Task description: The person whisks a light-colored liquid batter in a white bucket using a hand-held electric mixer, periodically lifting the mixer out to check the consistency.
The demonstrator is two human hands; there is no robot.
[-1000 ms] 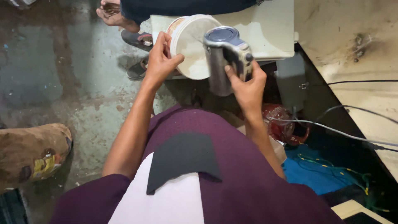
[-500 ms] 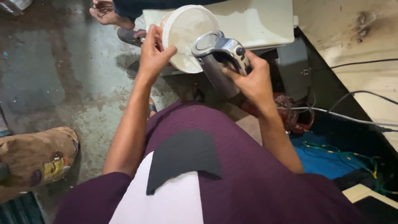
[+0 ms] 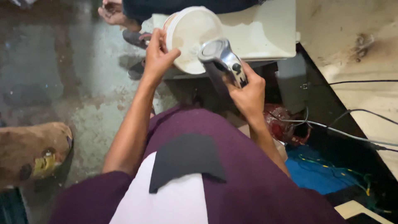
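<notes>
My left hand [image 3: 158, 54] grips the rim of a white round plastic tub [image 3: 190, 37], held tilted with its flat face toward me. My right hand [image 3: 248, 91] is closed around the handle of a shiny steel electric kettle [image 3: 219, 62], tipped so its lid end points toward the tub. Kettle and tub nearly touch in front of my chest. My maroon shirt [image 3: 232, 166] with a dark patch fills the lower view.
A cream-coloured low table [image 3: 265, 29] stands just beyond the tub. Another person's hand [image 3: 112, 12] and sandalled foot [image 3: 134, 37] are at the top. A brown sack [image 3: 29, 149] lies left on the stained concrete floor. Cables [image 3: 344, 132], a red object and blue cloth sit right.
The kettle has tipped further over, its lid end swinging toward the tub. Both hands and the tub have shifted slightly up and left in view.
</notes>
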